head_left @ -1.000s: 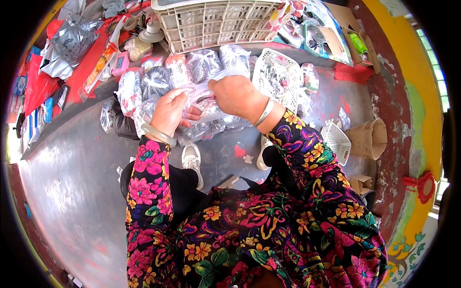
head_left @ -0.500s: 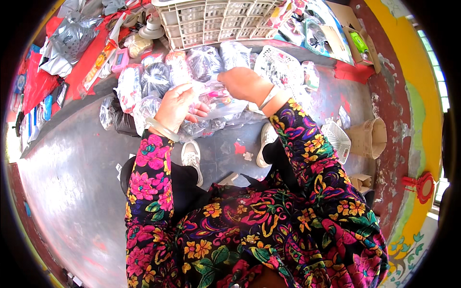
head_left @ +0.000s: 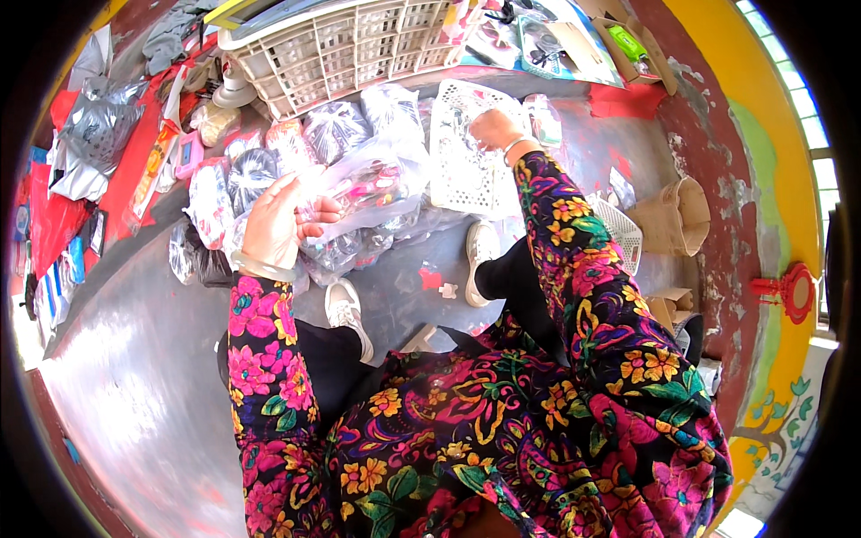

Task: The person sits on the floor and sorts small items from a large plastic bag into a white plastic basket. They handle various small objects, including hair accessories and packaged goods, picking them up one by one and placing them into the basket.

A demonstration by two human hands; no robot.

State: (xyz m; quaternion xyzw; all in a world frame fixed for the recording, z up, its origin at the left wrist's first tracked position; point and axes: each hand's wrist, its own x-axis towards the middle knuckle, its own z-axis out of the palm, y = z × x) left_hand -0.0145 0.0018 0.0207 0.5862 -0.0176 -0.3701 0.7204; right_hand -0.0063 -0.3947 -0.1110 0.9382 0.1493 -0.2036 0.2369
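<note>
My left hand (head_left: 276, 224) pinches the edge of a clear plastic bag (head_left: 395, 175), its other fingers loosely spread. The bag sags toward the right, with small pink, red and dark items showing through it. My right hand (head_left: 495, 131) is down in a white perforated plastic basket (head_left: 457, 199), which holds small shiny items too bright to make out. Its fingers are curled downward, and their tips are hidden. Filled clear bags lie behind and left of my left hand, among them a dark one (head_left: 254, 177) and a tied one (head_left: 335, 130).
A large cream plastic crate (head_left: 350, 58) stands beyond the bags. On the right are another white basket (head_left: 619, 235) and an open cardboard box (head_left: 674, 218). My shoes (head_left: 343, 305) rest on the grey floor. Bags and mixed goods lie on red sheeting (head_left: 134, 175) at the left.
My right hand has left the clear bag and moved right into the white basket. My left hand still holds the bag. The whole view has shifted slightly.
</note>
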